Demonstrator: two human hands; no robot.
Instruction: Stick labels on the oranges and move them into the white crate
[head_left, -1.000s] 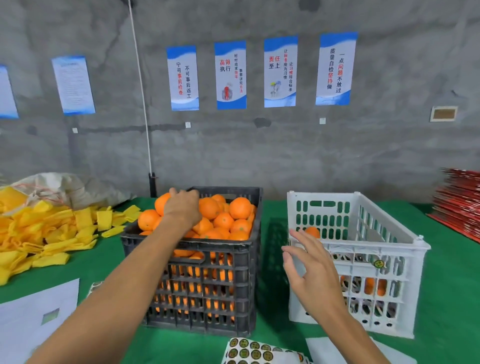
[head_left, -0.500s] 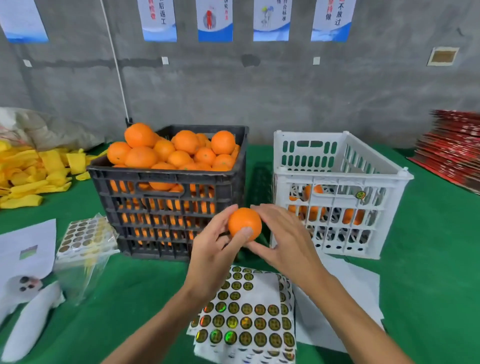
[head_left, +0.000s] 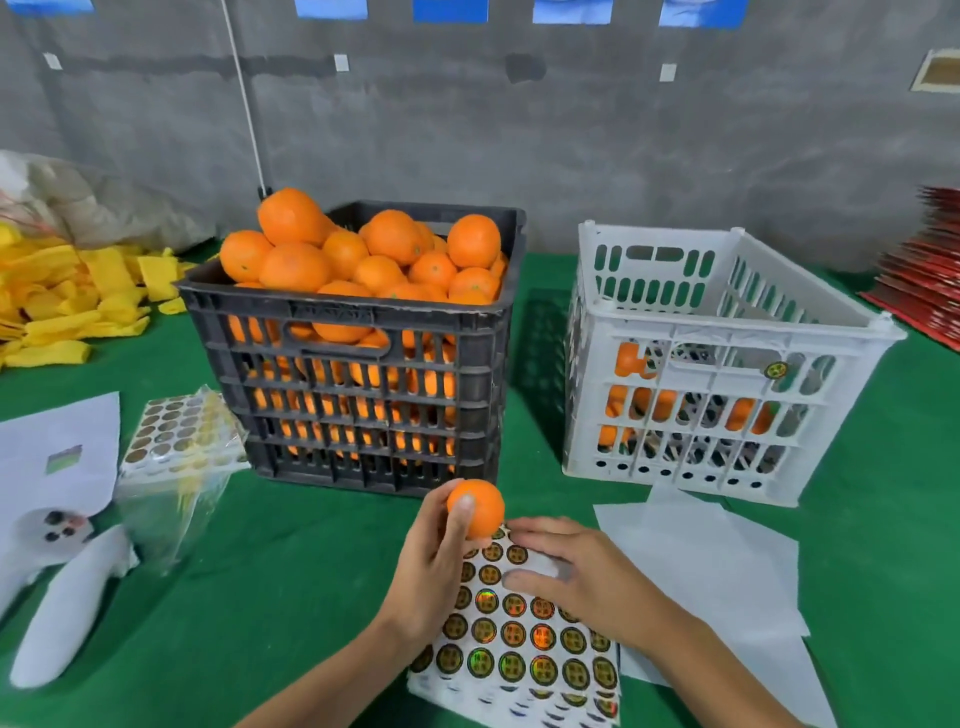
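Oranges are the job, and one small round orange (head_left: 476, 508) sits gripped between the thumb and curled fingers of the left hand (head_left: 434, 566), just above the sheet of round holographic labels (head_left: 511, 631); I see no label on its smooth, bright, unblemished skin. At its 4 o'clock the right hand (head_left: 574, 574) rests on the sheet, fingers spread flat. At 11 o'clock the black slatted plastic crate (head_left: 358, 358) is heaped full; at 2 o'clock the white slatted plastic crate (head_left: 717, 364) holds only a few. Most of the work seems left.
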